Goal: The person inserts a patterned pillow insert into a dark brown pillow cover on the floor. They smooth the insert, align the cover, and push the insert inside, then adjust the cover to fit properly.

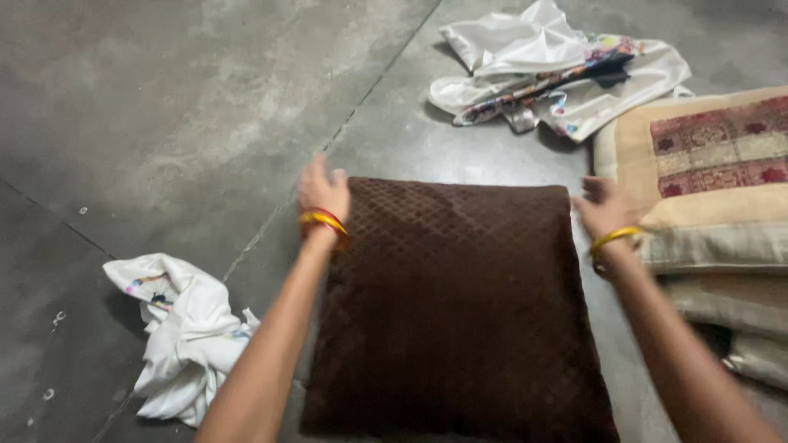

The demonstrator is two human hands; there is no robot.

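A dark brown quilted cushion (455,312) lies flat on the grey concrete floor in front of me. My left hand (322,190), with yellow and red bangles at the wrist, rests at the cushion's far left corner, fingers spread. At the far right corner is my right hand (605,207), wearing a yellow bangle, fingers loosely curled against the cushion's edge. Whether either hand actually pinches the fabric is blurred.
A stack of beige cushions (714,213) with a maroon patterned panel sits to the right, touching the brown one. A crumpled white printed cloth (185,328) lies at the left. Another heap of white and patterned cloth (558,70) lies at the back.
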